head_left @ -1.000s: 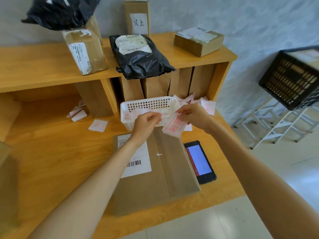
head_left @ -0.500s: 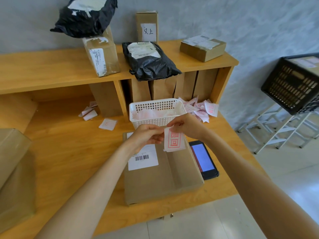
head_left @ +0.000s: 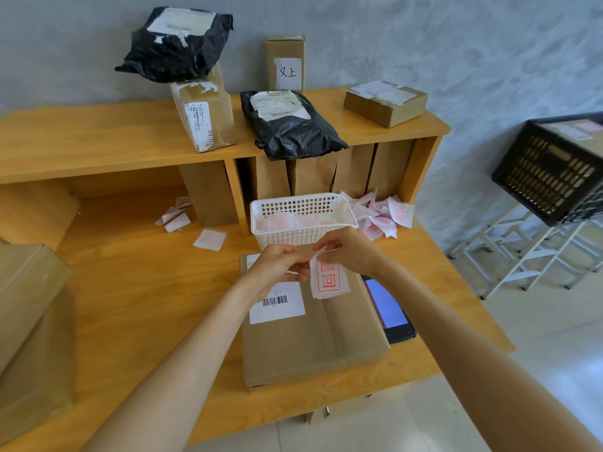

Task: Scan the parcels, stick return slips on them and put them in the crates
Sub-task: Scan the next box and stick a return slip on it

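Head view. Left hand (head_left: 280,263) and right hand (head_left: 350,252) meet at frame centre, above the flat cardboard parcel (head_left: 310,324) on the counter (head_left: 137,305). Both grips pinch the top edge of a white return slip (head_left: 329,279) with red print; it hangs over the parcel's upper half. White basket (head_left: 301,220) of slips just behind the hands. Scanner (head_left: 390,309) touching the parcel's right edge. Black crate (head_left: 551,171) at right of frame.

Two hands (head_left: 280,264) (head_left: 350,252), two black bagged parcels (head_left: 176,44) (head_left: 290,125), five cardboard boxes (head_left: 310,334) (head_left: 205,120) (head_left: 285,63) (head_left: 385,102) (head_left: 29,321), one white basket (head_left: 301,220), one black crate (head_left: 551,168), one handheld scanner (head_left: 390,308)
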Action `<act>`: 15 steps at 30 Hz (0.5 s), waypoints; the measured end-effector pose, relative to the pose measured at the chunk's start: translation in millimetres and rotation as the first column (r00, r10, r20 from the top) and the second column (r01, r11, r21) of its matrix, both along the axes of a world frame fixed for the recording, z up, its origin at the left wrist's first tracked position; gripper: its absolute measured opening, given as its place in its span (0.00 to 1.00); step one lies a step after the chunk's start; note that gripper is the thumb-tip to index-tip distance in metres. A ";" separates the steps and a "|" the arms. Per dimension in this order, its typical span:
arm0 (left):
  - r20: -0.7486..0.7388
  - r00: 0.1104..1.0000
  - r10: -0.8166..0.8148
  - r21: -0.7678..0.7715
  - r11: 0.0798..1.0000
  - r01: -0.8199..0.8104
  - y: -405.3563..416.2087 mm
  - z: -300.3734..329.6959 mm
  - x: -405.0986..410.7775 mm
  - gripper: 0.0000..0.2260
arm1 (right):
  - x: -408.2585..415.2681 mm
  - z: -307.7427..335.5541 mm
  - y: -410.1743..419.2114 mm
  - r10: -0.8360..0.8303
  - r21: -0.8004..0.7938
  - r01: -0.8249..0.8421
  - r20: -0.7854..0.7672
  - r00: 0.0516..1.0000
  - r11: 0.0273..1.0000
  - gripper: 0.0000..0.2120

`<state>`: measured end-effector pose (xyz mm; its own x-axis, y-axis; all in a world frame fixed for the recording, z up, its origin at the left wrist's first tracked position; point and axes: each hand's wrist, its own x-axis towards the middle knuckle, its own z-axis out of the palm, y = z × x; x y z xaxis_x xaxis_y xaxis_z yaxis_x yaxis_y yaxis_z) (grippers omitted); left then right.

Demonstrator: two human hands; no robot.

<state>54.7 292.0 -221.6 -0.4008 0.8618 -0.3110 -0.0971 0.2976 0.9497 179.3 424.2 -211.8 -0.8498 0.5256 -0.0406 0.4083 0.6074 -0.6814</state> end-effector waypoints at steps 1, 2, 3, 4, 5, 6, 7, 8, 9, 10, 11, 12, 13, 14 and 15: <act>-0.003 1.000 -0.002 0.003 1.000 0.002 -0.4 -0.5 -0.1 0.04 | -0.3 -0.7 -1.4 -0.004 0.010 0.005 -0.009 1.000 1.000 0.10; -0.002 1.000 0.000 0.006 1.000 0.000 -0.9 -1.0 -0.2 0.05 | -0.7 -1.2 -3.0 -0.009 0.019 0.009 -0.019 1.000 1.000 0.11; 0.003 1.000 0.009 0.010 1.000 -0.009 -1.4 -1.9 -0.6 0.05 | -1.2 -2.2 -4.2 -0.019 0.027 0.019 -0.030 0.999 0.999 0.11; 0.008 1.000 0.023 0.014 1.000 -0.023 -2.0 -2.6 -0.9 0.05 | -1.8 -2.8 -5.8 -0.035 0.035 0.037 -0.042 0.998 0.999 0.12; 0.005 0.999 0.041 0.017 0.999 -0.041 -2.6 -3.3 -1.8 0.04 | -2.2 -2.8 -7.5 -0.069 0.040 0.071 -0.050 0.996 0.997 0.14; -0.005 0.998 0.062 0.021 0.998 -0.062 -3.2 -3.6 -2.9 0.05 | -2.1 -1.8 -9.6 -0.123 0.038 0.125 -0.053 0.991 0.991 0.15; -0.016 0.996 0.087 0.028 0.996 -0.087 -3.6 -4.0 -4.4 0.05 | -2.1 -1.3 -11.6 -0.184 0.036 0.187 -0.062 0.981 0.982 0.15; -0.020 0.993 0.115 0.037 0.993 -0.114 -3.6 -4.2 -5.7 0.06 | -2.2 -0.4 -14.4 -0.233 0.037 0.237 -0.082 0.969 0.971 0.15; -0.020 0.990 0.142 0.044 0.989 -0.141 -3.4 -4.4 -7.2 0.06 | -2.5 0.2 -17.1 -0.265 0.036 0.270 -0.106 0.959 0.962 0.14; -0.022 0.986 0.165 0.050 0.985 -0.164 -3.2 -4.2 -8.4 0.06 | -3.4 1.1 -20.9 -0.283 0.029 0.288 -0.124 0.951 0.957 0.11; -0.031 0.982 0.185 0.054 0.982 -0.183 -2.6 -4.1 -9.5 0.06 | -5.1 1.8 -25.1 -0.293 0.010 0.297 -0.132 0.947 0.955 0.09; -0.043 0.980 0.195 0.057 0.980 -0.193 -2.0 -3.8 -10.0 0.07 | -7.5 2.7 -30.1 -0.296 -0.022 0.295 -0.129 0.947 0.955 0.09; -0.054 0.979 0.198 0.061 0.979 -0.195 -1.6 -3.5 -10.2 0.07 | -10.1 2.7 -34.5 -0.296 -0.064 0.291 -0.121 0.947 0.955 0.11; -0.062 0.979 0.196 0.066 0.979 -0.192 -1.4 -2.9 -9.6 0.08 | -12.9 2.8 -38.8 -0.300 -0.107 0.288 -0.112 0.947 0.952 0.13; -0.071 0.978 0.195 0.068 0.979 -0.190 -1.2 -2.7 -9.0 0.08 | -15.4 2.7 -42.4 -0.305 -0.134 0.290 -0.104 0.947 0.948 0.15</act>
